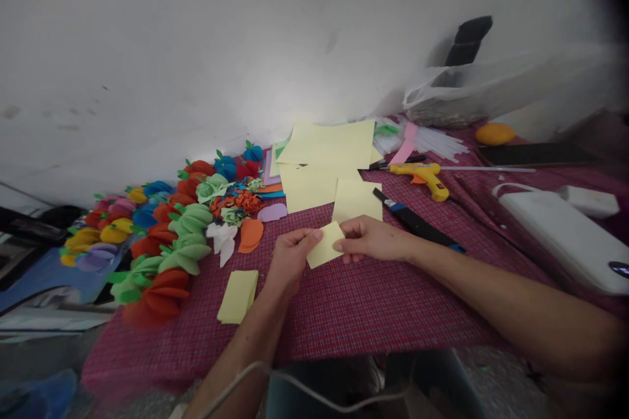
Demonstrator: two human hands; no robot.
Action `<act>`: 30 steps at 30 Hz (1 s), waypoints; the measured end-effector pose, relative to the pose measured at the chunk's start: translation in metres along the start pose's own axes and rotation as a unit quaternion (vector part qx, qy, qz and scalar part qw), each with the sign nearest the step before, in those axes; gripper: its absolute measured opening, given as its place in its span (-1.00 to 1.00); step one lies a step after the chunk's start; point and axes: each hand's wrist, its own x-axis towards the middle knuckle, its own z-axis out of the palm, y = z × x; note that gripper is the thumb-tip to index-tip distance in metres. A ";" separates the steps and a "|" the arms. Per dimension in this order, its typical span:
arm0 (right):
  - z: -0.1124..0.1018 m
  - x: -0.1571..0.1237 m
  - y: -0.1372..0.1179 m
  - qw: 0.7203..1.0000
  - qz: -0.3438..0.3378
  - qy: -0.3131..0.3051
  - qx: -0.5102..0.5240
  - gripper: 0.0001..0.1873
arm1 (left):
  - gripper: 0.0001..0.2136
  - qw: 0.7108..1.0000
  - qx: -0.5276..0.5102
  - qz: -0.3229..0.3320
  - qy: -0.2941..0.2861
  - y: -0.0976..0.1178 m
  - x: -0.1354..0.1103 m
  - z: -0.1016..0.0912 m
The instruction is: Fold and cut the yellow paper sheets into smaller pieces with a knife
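Between my two hands is a small piece of pale yellow paper (324, 247), held above the checkered cloth. My left hand (293, 252) pinches its left edge, thumb on top. My right hand (366, 239) grips the right edge between thumb and fingers. Just behind my hands lies a larger yellow paper piece (361, 196), partly covered by my right hand. A stack of small yellow paper pieces (237, 298) rests left of my left forearm. Beyond my right hand, a black utility knife (417, 222) lies on the cloth.
Colourful paper fruit shapes (162, 222) crowd the table's left side. Larger yellow sheets (329, 144) lie at the back. To the right are a yellow glue gun (425, 177), white glue sticks (437, 142), a white power bank (565, 232) and a plastic bag (472, 95). A cable (339, 406) crosses in front.
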 end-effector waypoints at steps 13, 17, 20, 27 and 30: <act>-0.002 0.005 0.003 0.996 -0.044 0.083 -0.012 -0.86 | -0.82 0.995 0.102 -0.004 -0.002 -0.002 -0.004 0.012; -0.004 0.004 0.000 0.996 -0.028 0.083 0.004 -0.87 | -0.82 0.991 0.135 0.021 0.003 -0.002 -0.004 0.011; -0.010 0.001 -0.007 0.996 -0.015 0.090 0.020 -0.88 | -0.81 0.992 0.121 0.020 0.007 -0.002 -0.004 0.007; -0.023 -0.005 -0.019 0.985 -0.015 0.169 0.026 -0.86 | -0.80 0.998 0.047 0.006 0.032 0.001 -0.003 0.001; -0.014 -0.002 -0.014 0.990 -0.034 0.134 0.028 -0.82 | -0.80 0.998 0.063 0.011 0.023 -0.001 -0.002 0.004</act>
